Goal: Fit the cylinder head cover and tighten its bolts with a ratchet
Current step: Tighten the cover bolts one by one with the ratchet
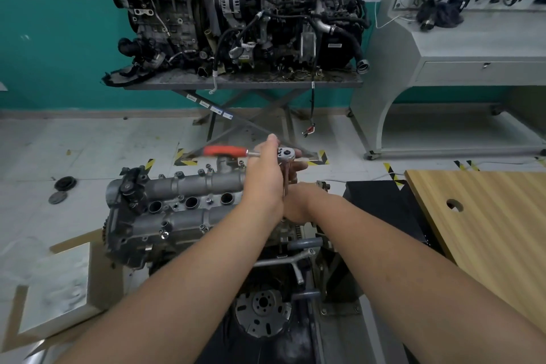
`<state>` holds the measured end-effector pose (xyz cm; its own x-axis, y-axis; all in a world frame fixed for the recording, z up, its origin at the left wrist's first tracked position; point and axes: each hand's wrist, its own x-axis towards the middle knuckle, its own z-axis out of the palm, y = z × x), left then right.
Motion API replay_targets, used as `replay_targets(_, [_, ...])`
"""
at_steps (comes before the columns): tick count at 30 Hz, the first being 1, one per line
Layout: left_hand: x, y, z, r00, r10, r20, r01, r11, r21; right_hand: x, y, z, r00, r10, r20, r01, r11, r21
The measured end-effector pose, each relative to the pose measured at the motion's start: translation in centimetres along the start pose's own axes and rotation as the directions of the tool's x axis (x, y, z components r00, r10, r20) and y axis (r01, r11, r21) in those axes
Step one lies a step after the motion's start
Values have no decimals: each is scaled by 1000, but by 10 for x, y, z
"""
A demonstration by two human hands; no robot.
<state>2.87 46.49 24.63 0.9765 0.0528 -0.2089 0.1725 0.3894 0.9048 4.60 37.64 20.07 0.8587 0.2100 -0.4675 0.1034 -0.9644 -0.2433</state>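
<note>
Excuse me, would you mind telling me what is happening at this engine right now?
A person is working on the cylinder head cover, which already sits on the engine. The left hand grips the ratchet near its head, the orange handle pointing left. The right hand sits lower, apparently around the extension; its fingers are mostly hidden. The tool stands upright at the cover's right end, where a bolt is presumably being tightened.

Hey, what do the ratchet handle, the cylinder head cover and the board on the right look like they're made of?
Ratchet: orange grip looks like matte plastic or rubber; head and shaft shine like chromed steel.
Cylinder head cover: dull grey with a grainy, cast look, probably aluminium.
Board: pale wood grain in stripes, likely laminate or veneer, with one round hole.
</note>
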Motion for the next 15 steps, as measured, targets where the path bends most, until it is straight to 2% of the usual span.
replay_targets(1, [6, 6, -2, 999, -40, 23, 40, 999, 31, 3, 2, 0, 1000, 7, -13, -7, 1000, 8])
replay_targets(3, [12, 20, -6, 989, -100, 111, 75, 975, 209, 1, 2, -3, 1000, 20, -14, -20, 1000, 15])
replay_targets(6, [19, 40, -11, 946, -219, 238, 74, 864, 498, 3, 7, -5, 1000, 11, 12, -11, 1000, 11])
replay_targets(9, [17, 58, -6, 913, -275, 302, -20, 708, 706, 5, 4, -4, 1000, 7, 22, -7, 1000, -21])
replay_targets(10, [15, 61, -3, 912, -257, 320, -96, 625, 775, 4, 2, -4, 1000, 9, 26, -9, 1000, -19])
replay_targets(12, [14, 66, 2, 898, -161, 409, -361, 261, 895, 4, 0, -4, 999, 15, 32, -14, 999, -38])
replay_targets(13, [14, 67, 4, 868, -117, 483, -478, 71, 876, 5, -1, -3, 999, 29, 29, -28, 999, -30])
replay_targets(15, [11, 63, 3, 793, -59, 606, -599, -249, 761, 4, 0, -3, 999, 34, 18, -33, 999, -8])
